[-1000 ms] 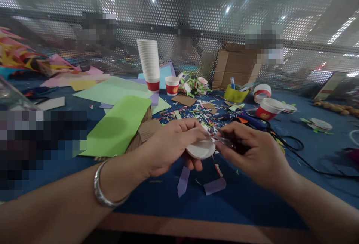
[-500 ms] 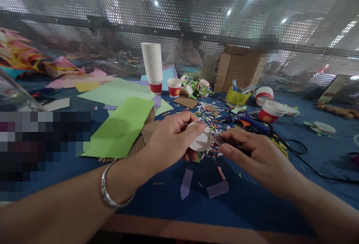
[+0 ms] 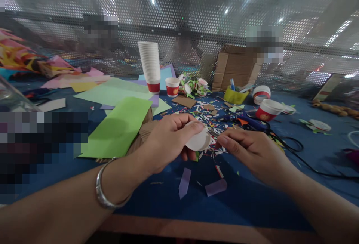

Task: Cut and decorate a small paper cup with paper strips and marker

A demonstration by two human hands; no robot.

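Left hand and right hand face each other low over a dark blue surface, with a smooth, matte white disc held in the left one. The disc is round and shallow, its pale face tilted up toward the camera, and it sits just in front of the right fingertips, above a litter of thin paper scraps in white, red and green. Near the left forearm lies a flat, bright green sheet over ribbed brown cardboard; farther back rises a tall stack of nested white paper cups. Two purple paper strips, one pointed and one rounded at the end, lie just this side of the hands. To the right is a blue tool with an orange part, beside a looping black cable. The left thumb presses across the disc's top while its fingers curl beneath, and a silver bangle circles that wrist. The right hand reaches in from the side, palm inward, thumb and forefinger drawn close together — a thin, greyish sliver shows at their tips, too small to identify, so whether they grip it cannot be told. The lower left fingers are partly hidden behind the disc, both forearms run out of view, and a pixelated block masks the left edge.
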